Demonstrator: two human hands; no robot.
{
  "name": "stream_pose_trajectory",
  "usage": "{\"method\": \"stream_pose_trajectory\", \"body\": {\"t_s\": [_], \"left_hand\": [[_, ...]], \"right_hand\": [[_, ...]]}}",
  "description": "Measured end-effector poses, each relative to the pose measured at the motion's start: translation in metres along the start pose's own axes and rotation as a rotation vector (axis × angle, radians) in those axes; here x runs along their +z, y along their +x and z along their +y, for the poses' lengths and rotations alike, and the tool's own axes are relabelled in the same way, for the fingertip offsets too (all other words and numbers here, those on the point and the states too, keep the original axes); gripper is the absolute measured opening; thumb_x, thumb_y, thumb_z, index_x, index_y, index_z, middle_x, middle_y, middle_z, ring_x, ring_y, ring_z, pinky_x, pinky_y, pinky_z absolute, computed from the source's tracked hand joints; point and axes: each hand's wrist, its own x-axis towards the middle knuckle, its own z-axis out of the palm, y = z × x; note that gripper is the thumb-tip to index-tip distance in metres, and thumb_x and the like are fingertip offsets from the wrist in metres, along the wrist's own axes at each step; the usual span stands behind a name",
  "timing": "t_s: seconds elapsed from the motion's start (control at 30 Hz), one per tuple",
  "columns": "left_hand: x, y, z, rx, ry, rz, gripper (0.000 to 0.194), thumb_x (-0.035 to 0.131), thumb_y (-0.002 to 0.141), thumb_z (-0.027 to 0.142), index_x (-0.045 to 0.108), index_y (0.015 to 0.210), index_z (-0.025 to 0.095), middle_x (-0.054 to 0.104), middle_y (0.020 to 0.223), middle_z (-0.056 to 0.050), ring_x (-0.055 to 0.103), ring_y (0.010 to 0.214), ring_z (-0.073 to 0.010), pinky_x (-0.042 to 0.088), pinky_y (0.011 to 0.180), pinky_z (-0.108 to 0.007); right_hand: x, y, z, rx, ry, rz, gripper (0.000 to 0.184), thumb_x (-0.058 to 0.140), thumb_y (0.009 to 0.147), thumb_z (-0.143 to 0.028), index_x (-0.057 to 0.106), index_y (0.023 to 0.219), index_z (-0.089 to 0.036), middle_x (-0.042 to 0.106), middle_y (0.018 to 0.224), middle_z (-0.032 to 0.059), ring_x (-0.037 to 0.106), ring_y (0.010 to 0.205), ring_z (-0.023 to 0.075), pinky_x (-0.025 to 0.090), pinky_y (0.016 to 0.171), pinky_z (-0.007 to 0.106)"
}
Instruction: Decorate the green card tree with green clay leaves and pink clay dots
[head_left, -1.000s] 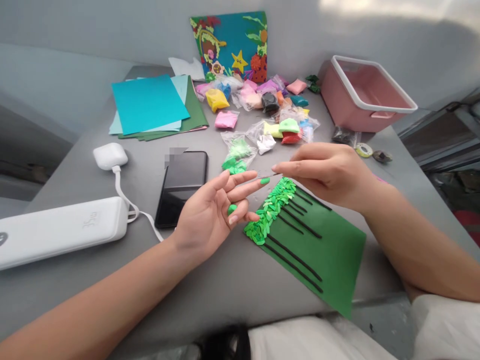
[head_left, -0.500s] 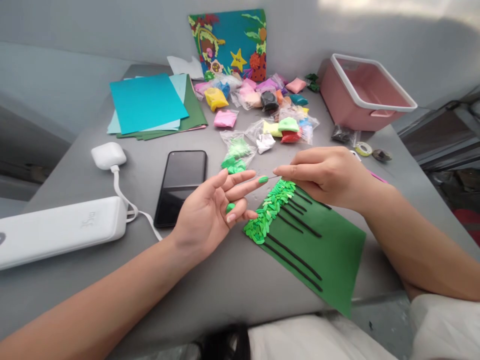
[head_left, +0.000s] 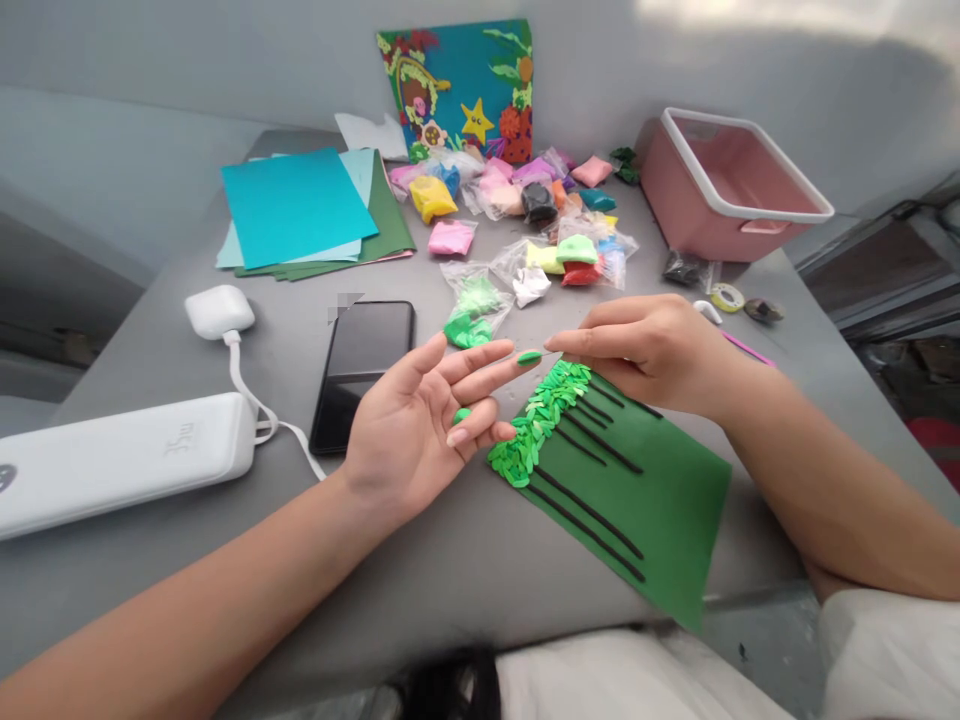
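While the left hand (head_left: 420, 425) is turned palm up, its thumb and two fingers reach out wide and the others curl in. On one fingertip sits a small, flat, bright green clay leaf (head_left: 529, 358), and a round, green clay lump (head_left: 461, 415) is tucked among the fingers lower down. The right hand (head_left: 645, 345) makes a narrow pinch close by. It seems to hold a thin tool (head_left: 548, 350), but too little shows to tell what kind. The leaf lies along the finger, so its long way runs side to side, with its right end pointing at the pinch.

Lower down, between the arms, a dark green, flat sheet (head_left: 667, 510) rests on the gray table (head_left: 420, 570). Its long way slants from far left to near right, and thin, black clay strips (head_left: 589, 514) run along it the same way. A thick band of bright green clay leaves (head_left: 540, 420) goes across the far left end, and that part looks well filled. Past the band, the strips have only plain green around them, so most of the sheet looks not yet done.
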Motion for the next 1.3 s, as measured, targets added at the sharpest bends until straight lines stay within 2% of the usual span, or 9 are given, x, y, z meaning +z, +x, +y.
{"method": "stream_pose_trajectory", "body": {"t_s": [0.13, 0.23, 0.47, 0.63, 0.77, 0.9, 1.07, 1.2, 1.3], "left_hand": [[0.0, 0.0, 0.001, -0.008, -0.009, 0.006, 0.039, 0.049, 0.099, 0.042, 0.072, 0.106, 0.012, 0.078, 0.111, -0.014, 0.033, 0.039, -0.0039, 0.061, 0.06, -0.031], [0.0, 0.002, -0.001, 0.038, 0.078, 0.044, 0.021, 0.059, 0.095, 0.03, 0.071, 0.103, 0.015, 0.079, 0.108, -0.009, 0.033, 0.038, -0.0017, 0.062, 0.062, -0.028], [-0.004, 0.006, -0.006, 0.176, 0.232, 0.038, 0.017, 0.071, 0.085, 0.024, 0.07, 0.1, 0.016, 0.08, 0.106, -0.009, 0.035, 0.041, -0.0012, 0.062, 0.062, -0.027], [-0.003, 0.007, -0.005, 0.21, 0.352, 0.055, 0.018, 0.075, 0.083, 0.026, 0.074, 0.097, 0.015, 0.068, 0.064, 0.0, 0.033, 0.042, -0.0045, 0.058, 0.06, -0.025], [-0.004, 0.008, -0.008, 0.223, 0.371, 0.037, 0.014, 0.072, 0.085, 0.024, 0.075, 0.097, 0.017, 0.058, 0.057, 0.003, 0.035, 0.044, -0.0069, 0.058, 0.061, -0.026], [-0.004, 0.006, -0.008, 0.231, 0.372, 0.038, 0.013, 0.07, 0.088, 0.025, 0.074, 0.098, 0.018, 0.052, 0.054, 0.005, 0.035, 0.045, -0.0076, 0.06, 0.065, -0.028], [-0.002, 0.003, -0.006, 0.235, 0.341, 0.033, 0.015, 0.07, 0.087, 0.027, 0.075, 0.098, 0.017, 0.068, 0.073, -0.001, 0.038, 0.043, -0.0054, 0.062, 0.066, -0.031], [-0.002, 0.003, -0.005, 0.196, 0.297, -0.004, 0.018, 0.073, 0.084, 0.027, 0.073, 0.1, 0.018, 0.048, 0.05, 0.007, 0.038, 0.043, -0.0071, 0.061, 0.064, -0.029], [-0.004, 0.005, -0.006, 0.187, 0.29, -0.012, 0.022, 0.076, 0.083, 0.025, 0.071, 0.103, 0.019, 0.065, 0.072, 0.004, 0.036, 0.044, -0.0033, 0.061, 0.064, -0.028]], "right_hand": [[-0.007, 0.003, 0.005, -0.022, 0.215, 0.05, 0.023, 0.057, 0.101, -0.024, 0.078, 0.11, -0.023, 0.076, 0.094, 0.0044, 0.068, 0.078, 0.0135, 0.051, 0.071, 0.026], [-0.014, 0.0, 0.02, 0.146, 0.169, 0.061, 0.02, 0.061, 0.097, -0.031, 0.079, 0.104, -0.026, 0.076, 0.098, 0.0053, 0.069, 0.084, 0.0187, 0.053, 0.078, 0.032], [-0.009, -0.014, 0.071, 0.693, -0.265, -0.469, 0.025, 0.067, 0.084, -0.026, 0.074, 0.108, -0.025, 0.076, 0.089, 0.0032, 0.064, 0.072, 0.0204, 0.039, 0.06, 0.03], [-0.002, -0.006, 0.055, 0.457, -0.13, -0.208, 0.015, 0.069, 0.087, -0.029, 0.073, 0.098, -0.019, 0.075, 0.098, 0.0075, 0.066, 0.087, 0.0222, 0.046, 0.074, 0.033], [0.014, 0.007, 0.015, 0.182, 0.348, 0.077, 0.021, 0.063, 0.097, -0.035, 0.078, 0.095, -0.02, 0.076, 0.093, 0.006, 0.068, 0.084, 0.0166, 0.053, 0.076, 0.029], [0.03, 0.011, -0.011, 0.099, 0.487, 0.194, 0.023, 0.069, 0.096, -0.034, 0.079, 0.109, -0.018, 0.076, 0.097, 0.0065, 0.069, 0.078, 0.0119, 0.054, 0.071, 0.024], [0.035, 0.009, -0.015, 0.056, 0.451, 0.263, 0.017, 0.072, 0.093, -0.026, 0.079, 0.108, -0.021, 0.077, 0.099, 0.0063, 0.071, 0.08, 0.0133, 0.057, 0.074, 0.026], [0.035, 0.01, -0.014, 0.012, 0.498, 0.298, 0.013, 0.069, 0.094, -0.021, 0.08, 0.102, -0.023, 0.075, 0.098, 0.0059, 0.071, 0.085, 0.0144, 0.059, 0.078, 0.028], [0.035, 0.01, -0.016, 0.051, 0.516, 0.306, 0.012, 0.07, 0.092, -0.019, 0.08, 0.099, -0.023, 0.075, 0.099, 0.006, 0.071, 0.086, 0.0143, 0.059, 0.078, 0.028]]}}
